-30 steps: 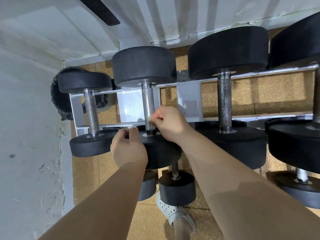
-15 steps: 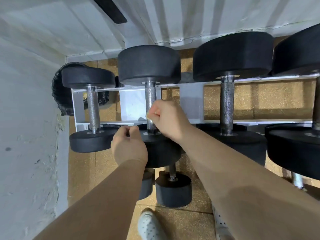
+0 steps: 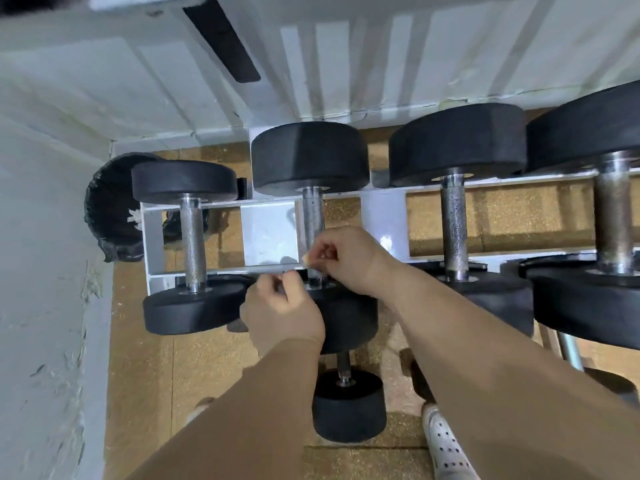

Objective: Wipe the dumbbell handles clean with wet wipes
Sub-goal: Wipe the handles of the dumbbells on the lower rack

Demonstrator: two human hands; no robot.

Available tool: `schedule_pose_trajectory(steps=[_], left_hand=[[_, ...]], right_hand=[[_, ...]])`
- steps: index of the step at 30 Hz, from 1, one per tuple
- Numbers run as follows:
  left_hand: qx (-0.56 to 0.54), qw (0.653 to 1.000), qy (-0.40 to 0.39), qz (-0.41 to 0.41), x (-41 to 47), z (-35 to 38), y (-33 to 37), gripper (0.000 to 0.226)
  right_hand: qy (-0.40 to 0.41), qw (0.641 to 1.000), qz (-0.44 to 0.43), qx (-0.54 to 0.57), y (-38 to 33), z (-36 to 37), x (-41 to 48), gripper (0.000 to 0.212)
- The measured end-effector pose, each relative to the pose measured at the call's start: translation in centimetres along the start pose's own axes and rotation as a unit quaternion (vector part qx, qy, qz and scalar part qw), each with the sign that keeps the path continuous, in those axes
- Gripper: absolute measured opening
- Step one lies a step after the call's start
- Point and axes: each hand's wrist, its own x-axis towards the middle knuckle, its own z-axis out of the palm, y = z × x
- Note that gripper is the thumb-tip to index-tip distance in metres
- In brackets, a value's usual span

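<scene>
Weight room, viewed from above: a row of black dumbbells (image 3: 453, 143) with knurled steel handles (image 3: 454, 230) lies across a white metal rack (image 3: 268, 233), with a smaller dumbbell (image 3: 348, 407) lower down. The rack stands in a corner on a speckled tan floor (image 3: 145, 358), backed by a ribbed white wall (image 3: 381, 57) and flanked by a plastered side wall (image 3: 41, 271) with flaking paint. A bin lined with a black bag (image 3: 107, 209) sits in the corner behind the rack.
</scene>
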Motion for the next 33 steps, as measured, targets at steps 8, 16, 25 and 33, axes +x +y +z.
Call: schedule_pose_trajectory(steps=[8, 16, 25, 33], left_hand=[[0.055, 0.995, -0.081, -0.033, 0.5, -0.9, 0.3, 0.059], [0.026, 0.939, -0.283, 0.193, 4.3, -11.8, -3.8, 0.032], [0.142, 0.948, -0.212, 0.190, 14.1, -20.5, -7.7, 0.034], [0.007, 0.981, -0.185, 0.052, 16.8, -15.7, -9.3, 0.028]], right_hand=[[0.251, 0.953, -0.007, -0.167, -3.3, 2.2, 2.7, 0.010], [0.057, 0.980, 0.112, -0.155, -6.6, -0.1, -0.4, 0.015], [0.104, 0.982, 0.158, 0.007, -16.0, 7.9, -3.5, 0.017], [0.138, 0.984, 0.115, 0.016, -15.7, 12.5, 1.4, 0.013]])
